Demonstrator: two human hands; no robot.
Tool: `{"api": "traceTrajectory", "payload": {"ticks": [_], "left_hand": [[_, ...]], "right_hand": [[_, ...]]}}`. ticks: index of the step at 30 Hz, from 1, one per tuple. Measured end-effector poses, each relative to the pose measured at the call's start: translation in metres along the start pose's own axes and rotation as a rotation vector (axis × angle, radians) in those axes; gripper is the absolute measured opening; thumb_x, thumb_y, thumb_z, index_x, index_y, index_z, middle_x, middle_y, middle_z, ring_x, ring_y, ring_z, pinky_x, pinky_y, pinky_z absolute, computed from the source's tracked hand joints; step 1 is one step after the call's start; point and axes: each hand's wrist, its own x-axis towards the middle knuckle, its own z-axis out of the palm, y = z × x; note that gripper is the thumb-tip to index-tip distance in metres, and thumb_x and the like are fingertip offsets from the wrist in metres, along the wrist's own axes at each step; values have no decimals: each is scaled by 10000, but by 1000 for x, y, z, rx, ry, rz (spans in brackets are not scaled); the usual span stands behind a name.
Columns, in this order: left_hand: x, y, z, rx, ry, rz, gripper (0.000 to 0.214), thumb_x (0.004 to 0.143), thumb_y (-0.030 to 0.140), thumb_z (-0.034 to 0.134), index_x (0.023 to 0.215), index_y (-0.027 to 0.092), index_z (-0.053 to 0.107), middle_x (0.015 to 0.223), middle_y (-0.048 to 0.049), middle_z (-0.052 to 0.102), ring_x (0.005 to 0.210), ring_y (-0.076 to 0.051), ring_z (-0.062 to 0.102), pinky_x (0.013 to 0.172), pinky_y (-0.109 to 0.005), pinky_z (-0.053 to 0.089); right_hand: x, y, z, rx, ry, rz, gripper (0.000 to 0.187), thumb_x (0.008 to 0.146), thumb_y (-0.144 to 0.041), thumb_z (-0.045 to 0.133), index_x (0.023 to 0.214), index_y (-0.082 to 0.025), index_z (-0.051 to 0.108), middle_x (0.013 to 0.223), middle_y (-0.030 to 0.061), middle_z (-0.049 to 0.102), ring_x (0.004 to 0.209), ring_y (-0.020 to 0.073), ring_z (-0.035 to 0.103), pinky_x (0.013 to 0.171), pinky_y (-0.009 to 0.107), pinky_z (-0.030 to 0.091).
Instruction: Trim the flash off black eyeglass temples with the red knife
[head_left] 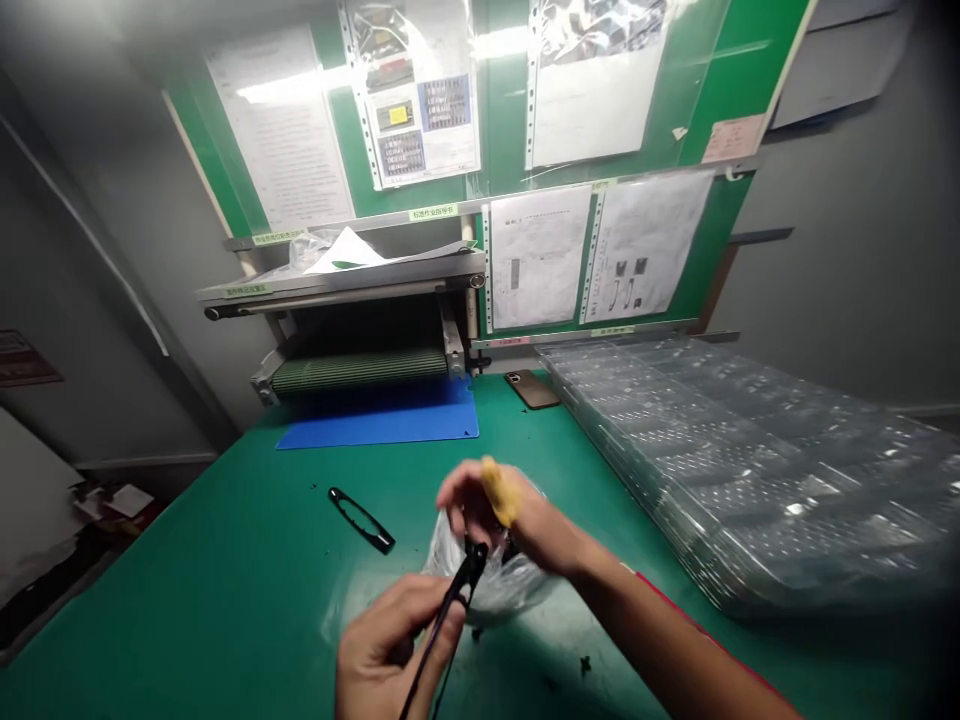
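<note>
Left hand (386,645): grasping black strip (450,600), tip held at bag (495,585).
Right hand (487,505): pinching bag's gathered top.

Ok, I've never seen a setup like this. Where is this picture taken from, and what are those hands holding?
This view comes from a camera worn on the person's head, looking down at their own hands. The left hand holds a slim black part. The right hand, with a yellow finger cot on one finger, grips a clear plastic bag. On the green work mat lie a similar black part, a blue mat and a phone. Stacked clear trays sit to the right; a small belt machine stands at the back.
</note>
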Motion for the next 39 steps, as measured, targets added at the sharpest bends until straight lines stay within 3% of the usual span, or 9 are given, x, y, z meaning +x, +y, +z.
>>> {"api": "traceTrajectory", "payload": {"ticks": [2,4,7,12,18,23,31,35,39], "left_hand": [[2,7,8,-11,-62,48,94,758,314,759,774,236,810,683,-34,684,634,-136,620,602,-179,495],[-2,12,14,-6,-110,66,77,764,288,751,784,245,812,662,-29,688,613,-128,618,587,-168,493],[-11,15,18,-5,-105,58,90,761,282,751,816,247,813,736,-48,735,648,-139,648,605,-169,504],[-14,19,9,-125,-166,-146,123,703,304,809,668,189,784,620,-45,694,540,-120,603,516,-169,485],[-5,18,-3,-149,-435,-209,76,760,250,779,756,177,800,671,-66,711,590,-128,643,557,-188,508],[-3,14,2,-233,-437,-306,116,727,265,811,738,153,784,688,-68,710,587,-134,648,551,-203,506],[-5,6,14,-297,-447,-372,198,694,308,836,692,128,754,655,-54,688,562,-120,631,539,-200,498],[2,12,20,-259,-441,-347,191,709,296,826,715,117,759,647,-69,699,563,-124,638,529,-191,491],[21,13,28,-222,-440,-259,189,713,293,821,772,118,780,671,-76,708,591,-122,624,553,-198,490]], "right_hand": [[-44,-5,16,114,-40,-71,517,945,-648,385,868,-169,563,694,6,595,496,92,531,455,201,440],[-73,-5,20,179,-3,-100,407,904,-579,537,832,-179,517,678,-11,564,490,80,512,441,177,414],[-91,-1,18,221,41,-103,234,941,-398,527,844,-186,497,607,-42,524,433,64,468,404,152,370],[-98,0,18,260,-27,-127,96,904,-244,534,833,-180,523,616,-21,593,446,72,523,409,137,387],[-108,1,23,281,-48,-139,106,899,-245,541,827,-167,543,596,-18,588,413,67,497,390,139,377],[-110,4,21,210,-15,-158,166,907,-284,593,797,-168,551,552,-36,564,405,55,438,398,142,326],[-114,10,18,69,46,-191,95,877,-185,545,782,-184,541,610,-15,617,523,100,539,511,191,372],[-114,8,12,83,65,-164,90,855,-144,510,795,-181,566,645,0,647,560,113,569,536,200,399],[-103,8,4,196,140,-90,171,912,-310,520,804,-181,551,568,-30,569,446,85,441,429,191,333]]}}
